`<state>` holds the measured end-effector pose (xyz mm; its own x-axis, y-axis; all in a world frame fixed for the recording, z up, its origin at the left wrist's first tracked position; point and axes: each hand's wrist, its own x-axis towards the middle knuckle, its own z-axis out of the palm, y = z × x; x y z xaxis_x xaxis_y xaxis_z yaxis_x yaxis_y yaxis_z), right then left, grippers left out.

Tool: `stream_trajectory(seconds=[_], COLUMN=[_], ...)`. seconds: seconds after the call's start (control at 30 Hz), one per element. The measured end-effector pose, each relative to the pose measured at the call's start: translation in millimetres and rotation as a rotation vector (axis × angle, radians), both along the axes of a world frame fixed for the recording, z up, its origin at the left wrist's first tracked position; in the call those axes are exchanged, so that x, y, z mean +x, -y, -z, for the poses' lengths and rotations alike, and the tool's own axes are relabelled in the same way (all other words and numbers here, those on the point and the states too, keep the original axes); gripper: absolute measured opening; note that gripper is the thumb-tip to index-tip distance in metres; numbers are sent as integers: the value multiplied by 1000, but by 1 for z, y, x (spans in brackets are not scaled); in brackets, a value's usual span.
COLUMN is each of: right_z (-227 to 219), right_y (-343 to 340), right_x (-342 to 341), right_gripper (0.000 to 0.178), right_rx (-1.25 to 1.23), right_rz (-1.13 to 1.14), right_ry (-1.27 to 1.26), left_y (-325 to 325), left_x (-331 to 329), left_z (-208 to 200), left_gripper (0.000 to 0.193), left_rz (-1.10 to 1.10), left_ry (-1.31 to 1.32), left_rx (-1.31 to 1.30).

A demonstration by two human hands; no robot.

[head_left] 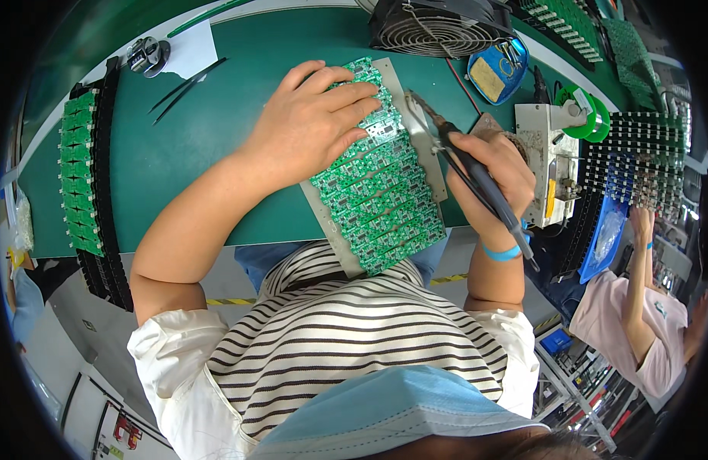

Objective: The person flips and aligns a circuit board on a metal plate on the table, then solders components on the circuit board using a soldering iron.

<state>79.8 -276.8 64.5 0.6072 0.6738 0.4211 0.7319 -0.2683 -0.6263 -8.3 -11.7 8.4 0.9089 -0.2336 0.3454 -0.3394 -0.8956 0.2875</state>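
A panel of green circuit boards (385, 195) lies on a flat grey-beige plate (321, 212), slanting across the near edge of the green work mat (187, 161). My left hand (312, 123) rests on the upper part of the boards, its fingers stretched out and spread, hiding some of them. My right hand (501, 165) is closed around the dark handle of a soldering iron (477, 175). Beside the upper right edge of the plate is the iron's tip, with a thin curved guide alongside; whether it touches a board, I cannot tell.
A fan (438, 31) stands at the back, beside a blue tray with a sponge (488, 80). A pale box-shaped unit (538, 146) carries a green solder reel (592, 115). Tweezers (187, 90) and a rack of boards (79, 172) are left. Another person (626, 322) works at right.
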Motion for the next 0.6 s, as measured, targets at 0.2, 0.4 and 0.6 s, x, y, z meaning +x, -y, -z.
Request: stream_trajectory(seconds=[0.2, 0.4, 0.6], right_z=[8, 21, 3], right_y=[44, 84, 50], right_x=[-40, -72, -50], right_gripper=[40, 46, 46], right_rx=[-33, -48, 36], right_rz=[437, 668, 496], right_ry=[209, 330, 183], left_y=[-2, -2, -2], left_x=[-2, 0, -2], left_z=[0, 0, 0], left_gripper=[39, 38, 38], left_rz=[1, 12, 9], left_ry=[-26, -17, -4], left_rx=[-16, -13, -14])
